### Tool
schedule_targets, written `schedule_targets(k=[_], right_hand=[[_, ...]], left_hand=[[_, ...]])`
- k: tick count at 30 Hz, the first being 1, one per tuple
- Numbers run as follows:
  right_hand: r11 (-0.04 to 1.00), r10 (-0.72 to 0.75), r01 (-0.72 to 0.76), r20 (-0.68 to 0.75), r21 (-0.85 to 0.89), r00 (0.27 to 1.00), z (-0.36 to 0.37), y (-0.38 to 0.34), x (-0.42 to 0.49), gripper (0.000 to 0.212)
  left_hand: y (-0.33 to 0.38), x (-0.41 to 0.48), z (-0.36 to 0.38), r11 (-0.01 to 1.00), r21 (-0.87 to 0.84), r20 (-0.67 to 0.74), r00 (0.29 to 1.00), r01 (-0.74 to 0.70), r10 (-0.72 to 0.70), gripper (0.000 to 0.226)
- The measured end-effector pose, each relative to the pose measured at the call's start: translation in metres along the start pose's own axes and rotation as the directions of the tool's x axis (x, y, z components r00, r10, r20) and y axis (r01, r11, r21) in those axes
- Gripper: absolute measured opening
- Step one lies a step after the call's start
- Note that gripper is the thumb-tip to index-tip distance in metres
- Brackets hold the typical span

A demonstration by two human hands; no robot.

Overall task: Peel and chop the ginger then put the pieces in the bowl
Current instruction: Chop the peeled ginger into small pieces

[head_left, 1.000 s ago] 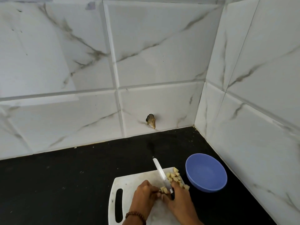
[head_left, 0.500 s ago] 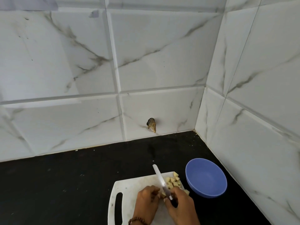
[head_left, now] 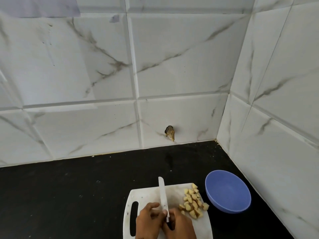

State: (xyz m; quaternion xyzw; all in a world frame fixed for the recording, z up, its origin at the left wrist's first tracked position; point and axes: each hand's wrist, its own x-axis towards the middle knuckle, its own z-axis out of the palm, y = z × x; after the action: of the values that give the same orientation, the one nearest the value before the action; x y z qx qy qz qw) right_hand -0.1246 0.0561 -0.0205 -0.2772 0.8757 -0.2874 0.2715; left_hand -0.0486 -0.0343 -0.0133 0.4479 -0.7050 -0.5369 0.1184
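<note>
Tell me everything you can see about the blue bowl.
The bowl is round, shallow and periwinkle blue, with a matte look like plastic. It stands upright and empty on the black counter, right of the white cutting board and close to the tiled side wall. Its left rim lies near the board's right corner; whether they touch is unclear. The chopped ginger pieces lie on the board, none inside it. Neither the left hand nor the right hand touches it.

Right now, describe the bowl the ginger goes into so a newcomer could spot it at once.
Find the black counter near the tiled corner. Just right of the white cutting board sits the bowl. It is the only blue, round thing there, and empty.
</note>
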Motion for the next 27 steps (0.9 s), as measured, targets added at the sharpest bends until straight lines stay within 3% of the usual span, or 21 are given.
schedule_targets(k=[2,4,9,12,15,21,27], right_hand=[[0.998,-0.045,0.049,0.124,-0.028,0.991,0.005,0.006,0.004,0.036],[0.998,-0.059,0.064,0.156,-0.026,0.986,0.007,0.009,0.009,0.041],[0.99,-0.085,0.099,0.143,-0.097,0.986,0.01,0.003,0.009,0.02],[0.991,-0.091,0.1,0.095,-0.089,0.991,0.012,0.002,0.008,0.017],[0.995,-0.056,0.056,-0.006,-0.079,0.998,0.009,0.0,0.008,0.029],[0.996,-0.065,0.071,-0.117,0.046,0.991,-0.019,0.015,-0.003,0.02],[0.99,-0.138,0.132,-0.302,-0.041,0.943,-0.052,0.027,-0.01,0.008]], left_hand=[[-0.005,0.0,-0.005,1.0,0.013,-0.017,1.0,0.026,-0.026,0.025],[-0.01,0.001,-0.007,0.998,0.031,-0.029,0.999,0.046,-0.045,0.025],[-0.01,0.004,-0.01,0.993,0.107,-0.054,0.998,0.046,-0.04,0.018],[-0.01,0.009,-0.009,0.989,0.148,-0.076,0.997,0.023,-0.012,0.016],[-0.01,0.011,-0.006,0.983,0.183,-0.083,0.997,0.009,0.006,0.015],[-0.008,0.009,0.002,0.963,0.27,-0.137,0.99,0.007,0.031,0.014],[0.008,0.002,0.012,0.893,0.449,-0.218,0.968,-0.016,0.127,0.016]])
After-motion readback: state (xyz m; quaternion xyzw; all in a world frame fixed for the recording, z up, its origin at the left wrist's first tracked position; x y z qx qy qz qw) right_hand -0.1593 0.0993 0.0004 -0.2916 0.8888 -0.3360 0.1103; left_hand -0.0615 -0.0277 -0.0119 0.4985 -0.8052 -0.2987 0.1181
